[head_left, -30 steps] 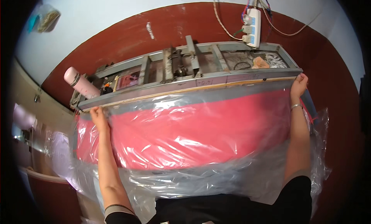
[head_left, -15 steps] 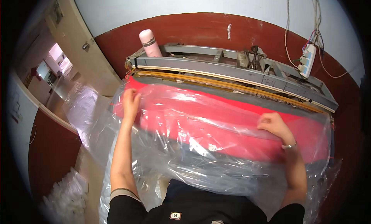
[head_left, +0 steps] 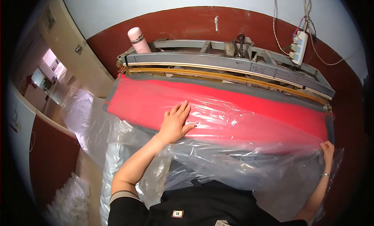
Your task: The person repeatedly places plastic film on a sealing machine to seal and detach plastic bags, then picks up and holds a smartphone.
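Note:
A clear plastic sheet (head_left: 230, 165) covers much of a red padded surface (head_left: 136, 99) with a dark grey border, and its front part hangs in folds against my body. My left hand (head_left: 174, 124) lies flat on the sheet left of centre, fingers stretched and a little apart. At the right end of the red surface, my right hand (head_left: 327, 147) is closed in a pinch on the sheet's edge. Creases run from that pinch across the film toward the middle.
Behind the red surface is a grey metal machine frame (head_left: 218, 61) with a yellowish bar (head_left: 210, 75). A pink bottle (head_left: 139, 42) stands at its left end. A power strip (head_left: 299, 48) with cords hangs on the wall. More bundled plastic (head_left: 70, 198) sits lower left, near an open door (head_left: 78, 38).
My left hand has moved from the far left corner to the middle and flattened onto the sheet. My right hand has gone right and nearer, onto the sheet's edge. The film lies flatter.

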Demonstrator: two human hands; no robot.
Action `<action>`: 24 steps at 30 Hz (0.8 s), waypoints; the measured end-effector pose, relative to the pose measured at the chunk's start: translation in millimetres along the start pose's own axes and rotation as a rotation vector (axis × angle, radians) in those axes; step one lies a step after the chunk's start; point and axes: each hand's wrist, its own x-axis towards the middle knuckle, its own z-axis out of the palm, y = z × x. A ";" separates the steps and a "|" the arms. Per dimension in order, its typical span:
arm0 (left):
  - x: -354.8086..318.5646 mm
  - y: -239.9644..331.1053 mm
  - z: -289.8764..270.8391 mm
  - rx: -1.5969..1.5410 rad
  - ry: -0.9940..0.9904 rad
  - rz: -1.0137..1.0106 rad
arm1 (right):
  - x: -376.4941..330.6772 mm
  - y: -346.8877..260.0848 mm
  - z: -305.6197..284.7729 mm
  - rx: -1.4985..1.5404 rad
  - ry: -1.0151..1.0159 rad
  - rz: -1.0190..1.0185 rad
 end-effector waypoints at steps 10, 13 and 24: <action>56.2 -18.6 3.7 -0.038 0.227 0.065 | -7.3 20.8 -4.3 0.029 0.106 0.045; 74.5 -24.1 8.0 -0.186 0.391 -0.071 | -8.2 19.6 -10.5 0.131 0.165 0.009; 119.3 -75.2 -2.1 -0.850 0.758 -0.342 | 92.9 -9.0 52.7 0.516 0.429 0.057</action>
